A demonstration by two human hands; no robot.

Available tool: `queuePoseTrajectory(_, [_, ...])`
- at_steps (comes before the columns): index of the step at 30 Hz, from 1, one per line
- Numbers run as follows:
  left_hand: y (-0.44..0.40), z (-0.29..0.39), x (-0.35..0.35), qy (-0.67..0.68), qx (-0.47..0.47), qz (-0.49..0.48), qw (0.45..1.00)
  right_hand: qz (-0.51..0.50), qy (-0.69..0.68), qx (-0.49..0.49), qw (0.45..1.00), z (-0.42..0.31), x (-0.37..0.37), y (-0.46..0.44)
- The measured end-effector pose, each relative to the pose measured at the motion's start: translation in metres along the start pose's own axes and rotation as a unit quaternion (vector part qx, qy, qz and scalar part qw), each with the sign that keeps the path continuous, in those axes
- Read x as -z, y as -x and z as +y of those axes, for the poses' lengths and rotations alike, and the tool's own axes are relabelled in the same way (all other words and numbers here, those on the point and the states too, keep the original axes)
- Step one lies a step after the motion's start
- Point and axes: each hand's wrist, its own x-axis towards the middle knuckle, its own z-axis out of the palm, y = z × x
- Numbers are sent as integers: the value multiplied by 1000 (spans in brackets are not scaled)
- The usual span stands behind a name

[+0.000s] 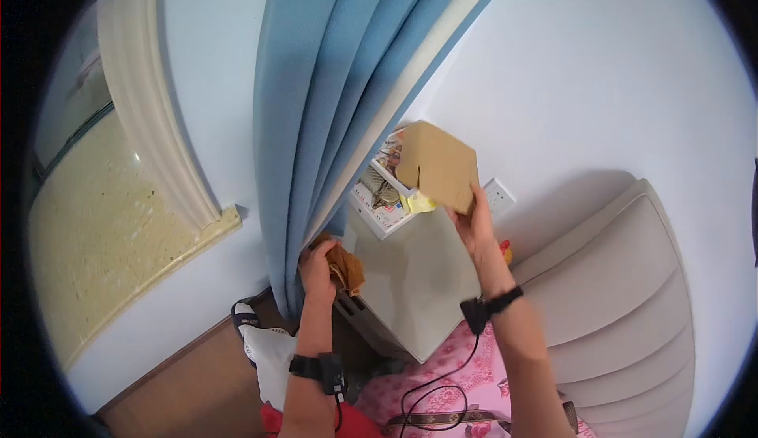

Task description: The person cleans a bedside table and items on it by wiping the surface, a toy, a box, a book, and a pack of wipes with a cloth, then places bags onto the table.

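A plain brown cardboard box (442, 168) is tilted above the back of a grey nightstand (414, 288). My right hand (477, 229) grips the box at its lower right edge. My left hand (317, 271) is closed on a crumpled brown cloth (346, 267) at the nightstand's left edge, beside the curtain; whether it is cloth or paper is hard to make out. Under the cardboard box, a white box (385, 223) with dark patterned things in it sits on the nightstand. A yellow wrapper (418, 203) lies at its right side.
A blue curtain (316, 83) hangs down just left of the nightstand. To the right are a wall socket (498, 195) and a padded headboard (616, 280). Pink floral bedding (493, 375) lies in front, with a black cable (433, 387) looping over it. A stone windowsill (118, 233) is at left.
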Motion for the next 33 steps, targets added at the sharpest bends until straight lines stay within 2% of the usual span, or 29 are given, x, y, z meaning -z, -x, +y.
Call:
queuePoseTrajectory(2, [-1, -3, 3, 5, -8, -13, 1000, 19, -2, -21, 1000, 13, 25, 44])
queuePoseTrajectory(4, [-1, -4, 9, 14, -3, -38, 999, -4, -36, -51, 998, 35, 45, 99])
queuePoseTrajectory(6, [6, -4, 8, 17, 4, -72, 997, 55, -51, -84, 994, 61, 59, 154])
queuePoseTrajectory(8, [2, -9, 7, -3, 14, -70, 997, 52, -101, -98, 989, 98, 77, 194])
queuePoseTrajectory(12, [34, 8, 2, 22, 49, -102, 993, 80, -104, -151, 980, 154, 101, 247])
queuePoseTrajectory(15, [40, 5, 13, 9, 91, -161, 983, 39, -119, -154, 980, 175, 114, 262])
queuePoseTrajectory(16, [50, 6, 12, 12, 106, -141, 984, 69, -102, -155, 980, 187, 127, 259])
queuePoseTrajectory(17, [62, 6, 10, 16, 120, -121, 985, 99, -2, -139, 985, 192, 138, 257])
queuePoseTrajectory(19, [84, -2, 13, 15, 136, -88, 987, 154, 201, -102, 962, 189, 147, 249])
queuePoseTrajectory(20, [93, -6, 15, 9, 136, -79, 988, 193, 325, -29, 925, 179, 139, 253])
queuePoseTrajectory(22, [103, -23, 25, 20, 149, -53, 987, 257, 548, 117, 787, 141, 107, 278])
queuePoseTrajectory(25, [122, -59, 39, -9, 143, -17, 990, 68, 467, 176, 864, 102, 73, 312])
queuePoseTrajectory(28, [177, -86, 26, -157, 44, -70, 984, -83, 490, 217, 840, 75, 28, 345])
queuePoseTrajectory(29, [191, -97, 26, -192, 62, -112, 973, -97, 489, 216, 840, 76, 32, 345])
queuePoseTrajectory(31, [214, -97, 21, -129, 166, -192, 959, -124, 486, 217, 838, 79, 42, 341])
queuePoseTrajectory(32, [209, -103, 26, -260, 54, -183, 947, -103, 483, 217, 842, 79, 42, 343])
queuePoseTrajectory(33, [197, -114, 31, -381, -60, -168, 907, -79, 382, 183, 902, 84, 46, 343])
